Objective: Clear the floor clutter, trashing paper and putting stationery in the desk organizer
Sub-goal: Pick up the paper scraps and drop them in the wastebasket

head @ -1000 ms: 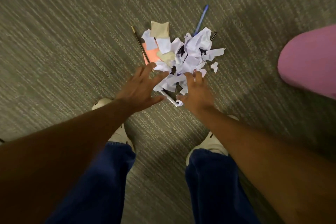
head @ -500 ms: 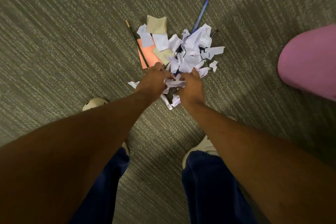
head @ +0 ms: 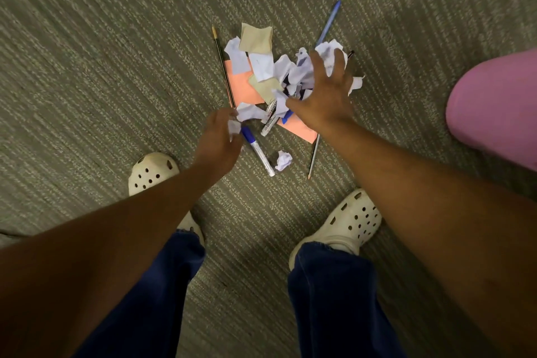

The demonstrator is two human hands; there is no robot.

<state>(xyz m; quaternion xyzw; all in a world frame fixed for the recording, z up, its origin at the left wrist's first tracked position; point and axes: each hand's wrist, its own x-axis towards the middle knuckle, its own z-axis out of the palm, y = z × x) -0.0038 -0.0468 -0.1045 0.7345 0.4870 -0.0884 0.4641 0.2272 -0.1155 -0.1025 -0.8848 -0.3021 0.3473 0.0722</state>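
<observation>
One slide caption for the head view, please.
Left hand grips paper scraps; right hand reaches over the paper pile.

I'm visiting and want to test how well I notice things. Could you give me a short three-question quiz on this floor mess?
1. True or false: the left hand holds white paper scraps.
2. What is the right hand reaching over? A) the heap of torn paper B) a shoe C) the pink thing
3. What colour is the cap of the marker lying beside the left hand?

Key: 1 true; 2 A; 3 blue.
</observation>
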